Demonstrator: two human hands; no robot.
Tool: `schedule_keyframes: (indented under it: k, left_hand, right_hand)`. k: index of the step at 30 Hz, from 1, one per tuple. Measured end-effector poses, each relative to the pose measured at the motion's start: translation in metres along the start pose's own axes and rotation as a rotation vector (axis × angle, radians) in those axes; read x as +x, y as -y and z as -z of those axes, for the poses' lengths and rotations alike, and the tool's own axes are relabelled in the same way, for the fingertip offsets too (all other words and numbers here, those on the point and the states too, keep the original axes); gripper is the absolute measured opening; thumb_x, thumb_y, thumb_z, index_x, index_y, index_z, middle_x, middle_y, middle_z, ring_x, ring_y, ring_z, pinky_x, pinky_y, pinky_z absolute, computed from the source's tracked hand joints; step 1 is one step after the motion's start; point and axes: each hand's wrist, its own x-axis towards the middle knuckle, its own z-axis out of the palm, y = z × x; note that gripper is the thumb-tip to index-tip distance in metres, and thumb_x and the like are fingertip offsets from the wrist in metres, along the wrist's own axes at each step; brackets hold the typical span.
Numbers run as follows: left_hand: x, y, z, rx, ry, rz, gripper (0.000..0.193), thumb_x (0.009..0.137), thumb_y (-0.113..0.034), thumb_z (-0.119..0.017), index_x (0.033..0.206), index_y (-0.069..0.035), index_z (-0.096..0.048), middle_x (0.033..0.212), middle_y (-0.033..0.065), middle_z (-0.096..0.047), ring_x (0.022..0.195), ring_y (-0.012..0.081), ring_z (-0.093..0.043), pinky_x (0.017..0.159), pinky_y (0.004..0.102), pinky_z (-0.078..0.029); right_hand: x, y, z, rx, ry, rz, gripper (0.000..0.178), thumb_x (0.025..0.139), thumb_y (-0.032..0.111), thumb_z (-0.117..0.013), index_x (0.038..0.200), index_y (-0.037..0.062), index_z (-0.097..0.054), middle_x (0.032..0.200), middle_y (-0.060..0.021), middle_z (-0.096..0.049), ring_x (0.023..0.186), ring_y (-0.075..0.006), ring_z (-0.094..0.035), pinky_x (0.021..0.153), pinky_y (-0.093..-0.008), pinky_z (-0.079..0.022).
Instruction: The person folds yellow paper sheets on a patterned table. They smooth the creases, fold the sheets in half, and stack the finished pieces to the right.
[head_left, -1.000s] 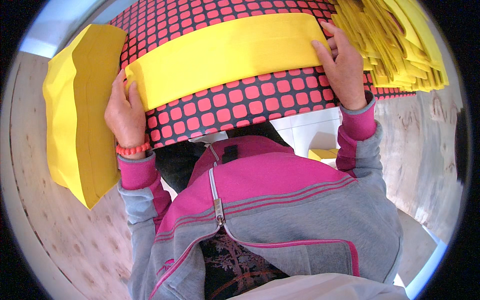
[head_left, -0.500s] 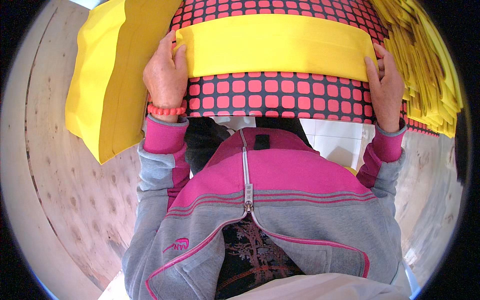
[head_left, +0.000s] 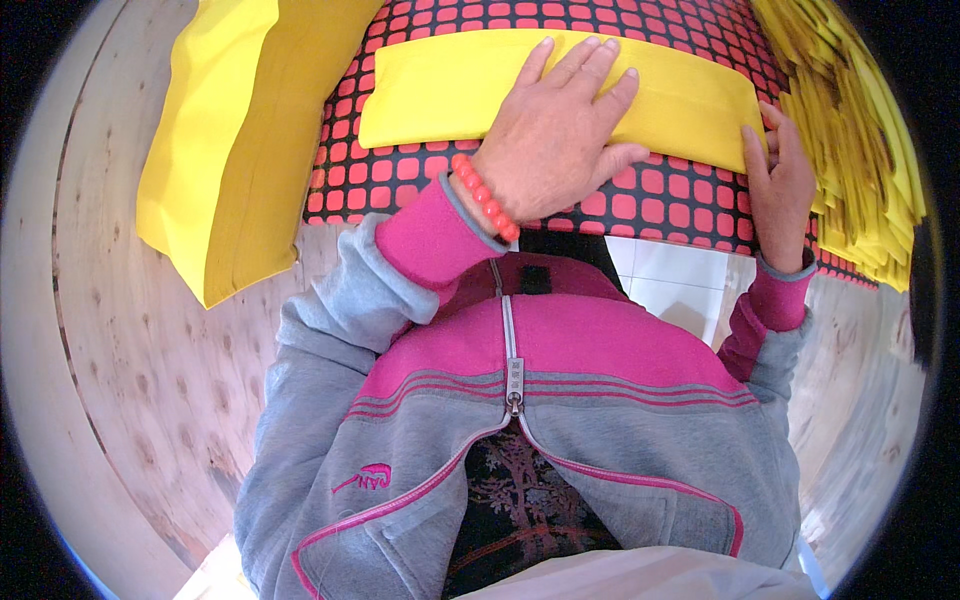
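A folded strip of yellow fabric point(head_left: 440, 90) lies across a red-and-black checked surface point(head_left: 440, 180). My left hand point(head_left: 560, 135), with a red bead bracelet point(head_left: 484, 197) at its wrist, rests flat on the strip right of its middle, fingers spread and pointing away from me. At the strip's right end my right hand point(head_left: 783, 185) is closed around the edge, thumb on the near side and fingers beyond it. The right fingertips are partly hidden.
To the left hangs a large stack of folded yellow fabric point(head_left: 205, 150), reaching over the edge of the checked surface. A layered pile of yellow pieces point(head_left: 850, 150) sits at the right, close to my right hand. Pale wooden boards point(head_left: 150, 400) show at the left.
My left hand has let go of the strip's left end and moved right, onto its top. My right hand stays at the right end, slightly lower in view.
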Motion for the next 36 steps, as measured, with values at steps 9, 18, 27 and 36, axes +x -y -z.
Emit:
schedule_keyframes:
  k: [9, 18, 27, 36]
  left_hand:
    - [0.003, 0.009, -0.011, 0.069, 0.096, 0.01, 0.07, 0.099, -0.05, -0.058, 0.149, -0.004, -0.048, 0.154, 0.0255, -0.044, 0.144, 0.0401, -0.041, 0.118, 0.0534, -0.03]
    - [0.004, 0.012, -0.014, 0.08, 0.071, -0.01, 0.067, 0.098, -0.05, -0.059, 0.146, -0.003, -0.052, 0.15, 0.0251, -0.048, 0.141, 0.0383, -0.045, 0.116, 0.0556, -0.033]
    - [0.003, 0.008, -0.012, 0.074, 0.069, 0.026, 0.053, 0.1, -0.038, -0.056, 0.146, -0.011, -0.054, 0.15, 0.0208, -0.049, 0.14, 0.0353, -0.047, 0.112, 0.0619, -0.035]
    - [0.003, 0.007, -0.014, 0.11, 0.085, 0.029, 0.056, 0.1, -0.045, -0.057, 0.148, -0.016, -0.053, 0.151, 0.0208, -0.048, 0.142, 0.0359, -0.045, 0.109, 0.0692, -0.034]
  right_hand:
    - [-0.004, -0.004, -0.002, -0.033, -0.031, -0.021, 0.036, 0.095, 0.024, -0.07, 0.125, 0.0051, -0.063, 0.098, -0.017, -0.069, 0.086, -0.0344, -0.068, 0.074, -0.041, -0.054]
    - [-0.012, 0.052, -0.016, -0.101, -0.152, 0.392, 0.038, 0.088, 0.024, -0.073, 0.12, 0.0056, -0.066, 0.125, -0.0157, -0.066, 0.115, -0.0337, -0.063, 0.096, -0.0437, -0.052]
    - [-0.024, 0.082, -0.031, 0.13, 0.042, 0.471, 0.018, 0.083, 0.012, -0.07, 0.096, 0.0034, -0.062, 0.101, -0.0153, -0.063, 0.096, -0.0352, -0.064, 0.081, -0.0453, -0.053]
    - [-0.027, 0.063, -0.004, -0.1, -0.126, 0.396, 0.029, 0.082, 0.023, -0.077, 0.102, 0.0057, -0.065, 0.101, -0.0124, -0.065, 0.093, -0.0321, -0.066, 0.078, -0.0403, -0.054]
